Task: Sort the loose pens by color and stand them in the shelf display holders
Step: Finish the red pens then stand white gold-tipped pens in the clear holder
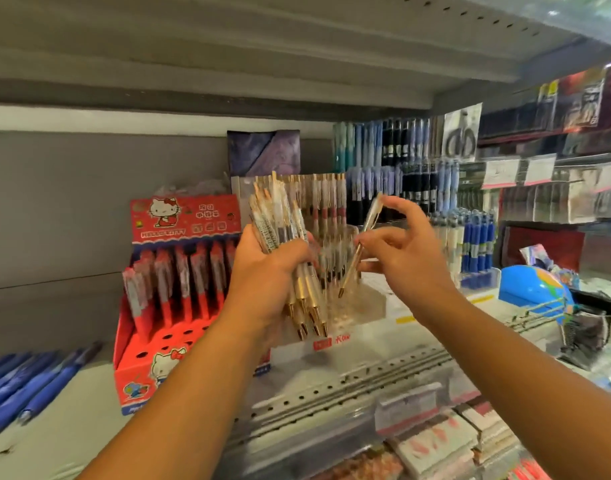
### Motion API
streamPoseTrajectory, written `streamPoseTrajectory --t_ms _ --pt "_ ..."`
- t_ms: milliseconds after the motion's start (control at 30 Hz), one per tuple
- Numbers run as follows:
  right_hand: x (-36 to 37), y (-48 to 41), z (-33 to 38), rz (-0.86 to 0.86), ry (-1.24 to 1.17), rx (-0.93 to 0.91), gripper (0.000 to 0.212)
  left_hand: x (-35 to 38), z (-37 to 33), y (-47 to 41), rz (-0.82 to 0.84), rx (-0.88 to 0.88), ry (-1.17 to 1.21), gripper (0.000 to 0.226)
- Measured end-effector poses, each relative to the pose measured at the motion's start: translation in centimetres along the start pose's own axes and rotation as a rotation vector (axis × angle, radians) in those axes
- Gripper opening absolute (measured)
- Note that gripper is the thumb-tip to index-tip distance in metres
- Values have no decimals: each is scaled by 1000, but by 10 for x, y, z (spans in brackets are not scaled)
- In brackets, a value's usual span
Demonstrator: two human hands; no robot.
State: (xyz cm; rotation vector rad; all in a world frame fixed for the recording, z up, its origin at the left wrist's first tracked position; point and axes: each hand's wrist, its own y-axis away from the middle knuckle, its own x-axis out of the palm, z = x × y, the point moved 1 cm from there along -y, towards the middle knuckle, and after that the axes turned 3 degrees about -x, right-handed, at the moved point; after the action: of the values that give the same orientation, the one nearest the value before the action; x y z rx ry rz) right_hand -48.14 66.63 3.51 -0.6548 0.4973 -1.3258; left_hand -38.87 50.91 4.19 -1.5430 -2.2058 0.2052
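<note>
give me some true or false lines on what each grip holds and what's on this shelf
1. The left grip holds a bundle of pens with gold tips. True.
2. The right grip is empty. False: it pinches a single pen.
3. The single pen points tip down over the clear holder. True.
4. The red box stands right of both grips. False: it stands to their left.
5. Blue pens lie flat on the shelf at the far left. True.
</note>
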Motion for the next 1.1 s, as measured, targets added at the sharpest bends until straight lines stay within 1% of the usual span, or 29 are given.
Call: streamPoseTrajectory --t_ms 67,200,300,400,467,633,767,900,1100 --pt "2 -14 -18 8 36 -50 49 2 3 -7 -56 9 -4 52" --pt "6 -25 -49 77 117 -145 52 8 10 -7 -119 45 -73 44" --pt "8 -29 -60 137 134 -182 53 12 16 -1 -165 79 -137 45" --pt "9 -28 -62 178 187 -234 53 17 25 6 -251 104 -162 48" --pt "9 -26 -61 219 200 -222 53 20 32 9 -310 116 -190 50" --pt "10 -23 -62 294 289 -183 54 24 44 12 -378 143 -254 46" --pt "12 -21 -67 369 360 -135 53 25 48 12 -393 175 -339 48" --pt "13 -18 -68 438 408 -115 56 22 49 12 -392 186 -381 48" --pt "12 -14 -67 409 423 -127 53 19 51 10 -378 209 -397 48"
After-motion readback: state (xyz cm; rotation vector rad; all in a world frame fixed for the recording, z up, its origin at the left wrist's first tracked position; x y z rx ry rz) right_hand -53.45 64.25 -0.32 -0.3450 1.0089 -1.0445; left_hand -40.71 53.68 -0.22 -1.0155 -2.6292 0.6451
